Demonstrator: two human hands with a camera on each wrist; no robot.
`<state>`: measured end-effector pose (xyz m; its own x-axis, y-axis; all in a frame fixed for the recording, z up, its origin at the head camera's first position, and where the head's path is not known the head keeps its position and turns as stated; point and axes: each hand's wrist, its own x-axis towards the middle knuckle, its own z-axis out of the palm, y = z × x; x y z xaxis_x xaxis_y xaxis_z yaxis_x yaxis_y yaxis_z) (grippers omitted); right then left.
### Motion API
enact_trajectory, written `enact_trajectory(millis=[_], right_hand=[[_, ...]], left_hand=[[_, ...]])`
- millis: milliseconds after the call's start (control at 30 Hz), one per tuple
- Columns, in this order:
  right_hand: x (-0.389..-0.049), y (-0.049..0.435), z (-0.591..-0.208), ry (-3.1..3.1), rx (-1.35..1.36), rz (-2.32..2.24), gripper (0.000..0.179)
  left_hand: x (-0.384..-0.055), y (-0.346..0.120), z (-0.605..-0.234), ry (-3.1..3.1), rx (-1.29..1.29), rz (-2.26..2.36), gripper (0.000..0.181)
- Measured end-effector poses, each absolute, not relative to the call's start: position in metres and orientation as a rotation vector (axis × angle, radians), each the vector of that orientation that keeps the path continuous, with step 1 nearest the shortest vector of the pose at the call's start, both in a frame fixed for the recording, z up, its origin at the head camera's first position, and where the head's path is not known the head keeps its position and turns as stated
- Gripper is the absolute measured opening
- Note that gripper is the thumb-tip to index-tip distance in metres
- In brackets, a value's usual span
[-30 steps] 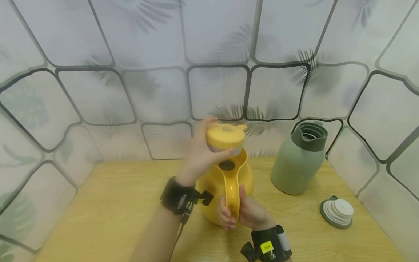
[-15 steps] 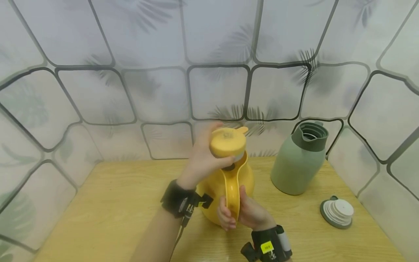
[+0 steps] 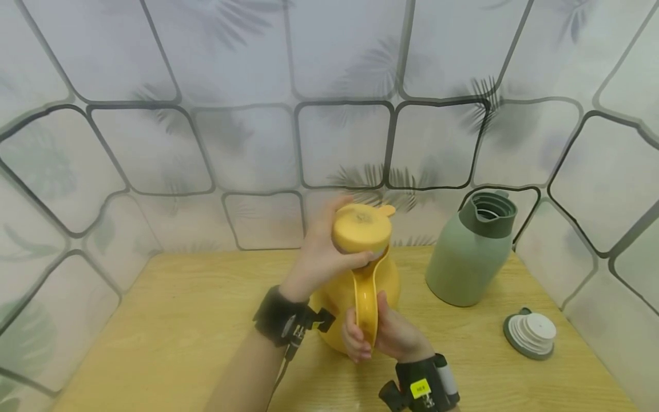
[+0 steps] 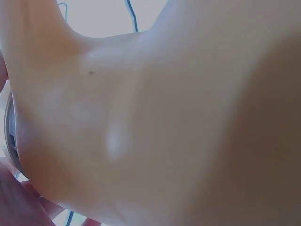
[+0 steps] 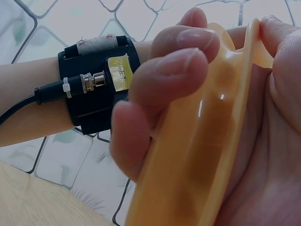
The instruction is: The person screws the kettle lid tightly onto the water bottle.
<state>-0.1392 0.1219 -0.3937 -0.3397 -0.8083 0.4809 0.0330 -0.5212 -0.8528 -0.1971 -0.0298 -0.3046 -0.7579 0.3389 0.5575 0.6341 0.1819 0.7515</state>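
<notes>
Your left band (image 3: 274, 312) and right band (image 3: 412, 375) are both black, 1 per bare forearm (image 3: 239, 366). Left one, behind your left fingers (image 3: 325, 220): ribbed silver connector (image 5: 89, 82), black cable (image 5: 18, 105) leading away from the fingers, white tie (image 5: 66, 87) round its plug. Yellow label (image 5: 120, 73) with dark print sits fingerward of the connector; off-white pad (image 5: 96, 44) along 1 edge. Small black block (image 3: 325, 319) juts off. Right one, behind your right fingers (image 3: 352, 337): yellow printed tag (image 3: 420, 388), pale grey strip (image 3: 447, 380), second black block (image 3: 392, 396). Print's too small to read.
</notes>
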Motion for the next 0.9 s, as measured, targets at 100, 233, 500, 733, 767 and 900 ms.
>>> enact_trajectory(millis=[100,233,500,733,767,900], right_hand=[[-0.139,0.122,-0.394,1.045,-1.320,-1.911,0.066],[-0.140,0.122,-0.394,1.045,-1.322,-1.909,0.067],[-0.140,0.122,-0.395,1.045,-1.313,-1.907,0.066],[-0.140,0.122,-0.394,1.042,-1.313,-1.908,0.065],[-0.140,0.122,-0.394,1.042,-1.315,-1.907,0.065],[-0.141,0.122,-0.394,1.042,-1.321,-1.906,0.066]], left_hand=[[-0.196,-0.030,-0.306,-2.202,-0.913,-1.615,0.098],[-0.195,-0.030,-0.308,-2.212,-0.886,-1.632,0.102],[-0.197,-0.031,-0.313,-2.226,-0.862,-1.592,0.105],[-0.199,-0.032,-0.316,-2.222,-0.873,-1.613,0.103],[-0.199,-0.033,-0.316,-2.222,-0.871,-1.619,0.103],[-0.199,-0.034,-0.318,-2.229,-0.861,-1.647,0.104]])
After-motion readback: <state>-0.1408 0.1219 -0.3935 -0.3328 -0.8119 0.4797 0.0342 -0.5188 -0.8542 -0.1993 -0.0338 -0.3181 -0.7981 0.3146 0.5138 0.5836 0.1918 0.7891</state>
